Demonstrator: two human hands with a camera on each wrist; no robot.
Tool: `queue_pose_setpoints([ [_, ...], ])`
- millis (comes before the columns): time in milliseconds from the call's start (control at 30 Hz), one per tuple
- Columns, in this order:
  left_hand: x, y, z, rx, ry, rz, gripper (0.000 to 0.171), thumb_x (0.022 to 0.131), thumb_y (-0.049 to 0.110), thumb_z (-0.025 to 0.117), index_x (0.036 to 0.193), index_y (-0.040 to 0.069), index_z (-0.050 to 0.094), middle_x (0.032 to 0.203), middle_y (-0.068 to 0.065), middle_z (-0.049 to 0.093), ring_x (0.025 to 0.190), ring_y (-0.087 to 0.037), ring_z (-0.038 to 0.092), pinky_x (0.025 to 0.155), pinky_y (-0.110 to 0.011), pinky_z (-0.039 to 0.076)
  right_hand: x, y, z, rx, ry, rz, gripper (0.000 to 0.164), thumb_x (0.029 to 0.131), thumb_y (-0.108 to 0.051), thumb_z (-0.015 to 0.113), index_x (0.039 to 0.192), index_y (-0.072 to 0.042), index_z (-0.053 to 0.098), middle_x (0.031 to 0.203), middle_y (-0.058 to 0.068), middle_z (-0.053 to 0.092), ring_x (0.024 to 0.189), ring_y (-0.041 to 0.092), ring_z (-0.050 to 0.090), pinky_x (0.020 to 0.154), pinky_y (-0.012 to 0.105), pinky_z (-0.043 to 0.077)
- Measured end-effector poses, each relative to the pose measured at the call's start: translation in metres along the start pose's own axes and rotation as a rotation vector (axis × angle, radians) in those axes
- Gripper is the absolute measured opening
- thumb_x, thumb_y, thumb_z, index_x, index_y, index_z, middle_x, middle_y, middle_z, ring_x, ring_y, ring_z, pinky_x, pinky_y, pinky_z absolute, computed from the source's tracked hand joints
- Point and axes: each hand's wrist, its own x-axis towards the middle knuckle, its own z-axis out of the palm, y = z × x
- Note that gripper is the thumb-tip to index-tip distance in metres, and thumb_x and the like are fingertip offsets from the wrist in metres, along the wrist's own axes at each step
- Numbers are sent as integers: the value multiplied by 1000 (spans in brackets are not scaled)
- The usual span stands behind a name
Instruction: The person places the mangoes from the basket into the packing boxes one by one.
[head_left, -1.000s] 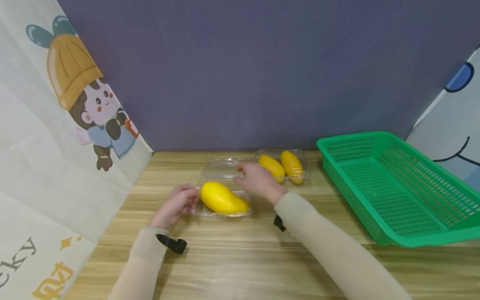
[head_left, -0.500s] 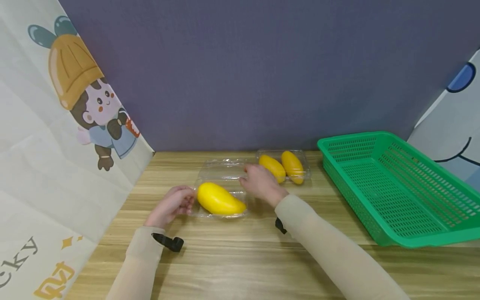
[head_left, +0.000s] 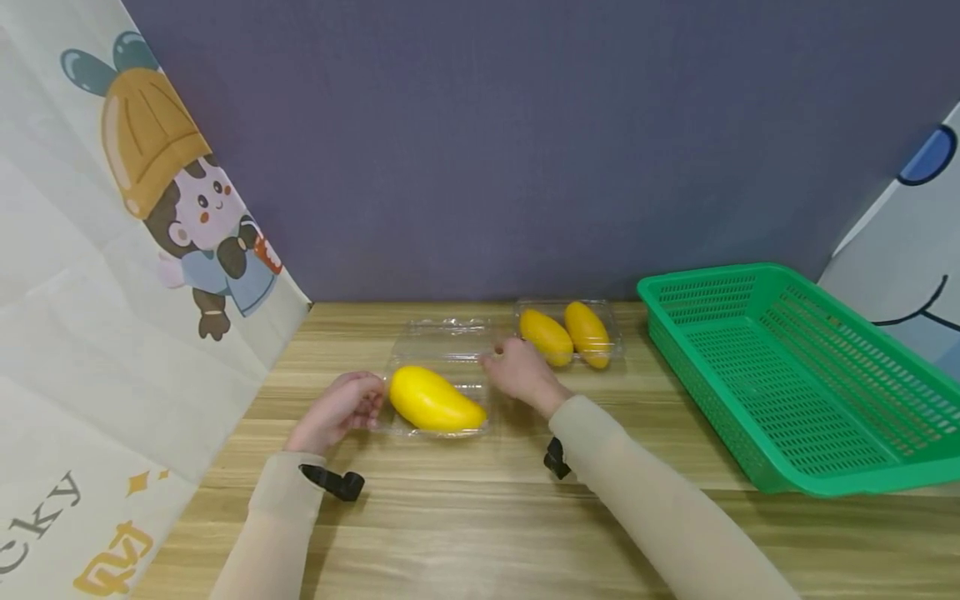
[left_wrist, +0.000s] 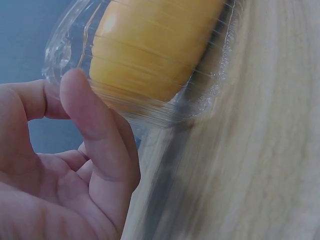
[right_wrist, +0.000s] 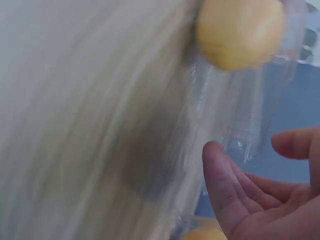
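A large yellow mango (head_left: pixel 435 400) lies in the near half of a clear plastic clamshell container (head_left: pixel 471 367), whose lid lies folded back behind it. In the left wrist view, ribbed clear plastic covers the mango's side. My left hand (head_left: pixel 341 408) pinches the container's left rim between thumb and finger. At the container's right side, near the fold, is my right hand (head_left: pixel 521 371). The right wrist view shows the fingers (right_wrist: pixel 225 190) of that hand parted from the thumb, holding nothing, close to the clear plastic edge.
Behind the right hand, a second clear container (head_left: pixel 617 333) holds two smaller orange-yellow mangoes (head_left: pixel 587 333). A green perforated basket (head_left: pixel 720 417) stands at the right of the wooden table (head_left: pixel 465 517). A dark panel (head_left: pixel 480 150) rises along the back edge.
The container with the large mango has slid slightly left along with the left hand. My right hand has come down a little from the lid toward the fold.
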Motion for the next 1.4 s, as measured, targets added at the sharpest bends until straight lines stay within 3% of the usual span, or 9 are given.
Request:
queue_pose_setpoints([
  [133, 0, 1, 0, 3, -3, 4, 8, 95, 8, 51, 92, 1, 52, 74, -3, 52, 59, -13, 48, 53, -25, 47, 2, 0, 2, 86, 38, 21, 35, 103, -32, 54, 112, 0, 67, 75, 10, 67, 60, 19, 58, 61, 32, 47],
  [267, 0, 1, -1, 12, -3, 6, 7, 95, 8, 50, 91, 1, 52, 74, -3, 52, 59, -13, 48, 52, -24, 47, 2, -1, 5, 111, 53, 41, 33, 104, -31, 54, 96, -2, 67, 71, 12, 68, 62, 24, 64, 61, 32, 49],
  [367, 0, 0, -2, 18, -7, -2, 7, 94, 8, 51, 89, 3, 52, 73, -3, 52, 59, -13, 48, 52, -24, 47, 2, 1, 10, 237, 37, 85, 33, 104, -28, 54, 102, 3, 66, 73, 13, 66, 62, 24, 66, 64, 33, 56],
  [533, 0, -2, -5, 31, -8, -11, 9, 92, 7, 50, 83, 5, 51, 71, -3, 51, 58, -13, 47, 52, -24, 46, 5, 6, 18, 549, -14, 176, 44, 105, -25, 53, 131, 11, 52, 82, 12, 60, 62, 19, 61, 63, 34, 60],
  [667, 0, -2, -6, 36, -6, -17, 10, 91, 6, 49, 81, 6, 50, 69, -3, 51, 57, -13, 47, 51, -24, 46, 10, 9, 25, 666, -10, 204, 45, 106, -23, 51, 137, 9, 47, 79, 9, 56, 59, 17, 56, 56, 30, 56],
  [900, -1, -1, -7, 45, -24, -20, 9, 90, 6, 48, 81, 6, 49, 67, -2, 50, 55, -12, 46, 49, -23, 45, 14, 11, 34, 703, -1, 202, 34, 108, -23, 45, 125, 6, 50, 74, 6, 51, 58, 16, 51, 51, 27, 52],
  [1167, 0, -2, -12, 49, -53, -40, 12, 90, 6, 47, 78, 7, 48, 68, -3, 49, 57, -14, 45, 50, -24, 45, 14, 8, 33, 714, 2, 206, 32, 108, -18, 45, 126, 8, 50, 72, 8, 52, 56, 16, 49, 48, 25, 49],
  [1400, 0, -4, -13, 52, -65, -51, 15, 89, 7, 47, 74, 7, 49, 66, -3, 49, 56, -14, 45, 50, -24, 45, 14, 3, 30, 699, 6, 188, 22, 104, -9, 47, 117, 8, 52, 68, 7, 52, 53, 15, 50, 50, 25, 50],
])
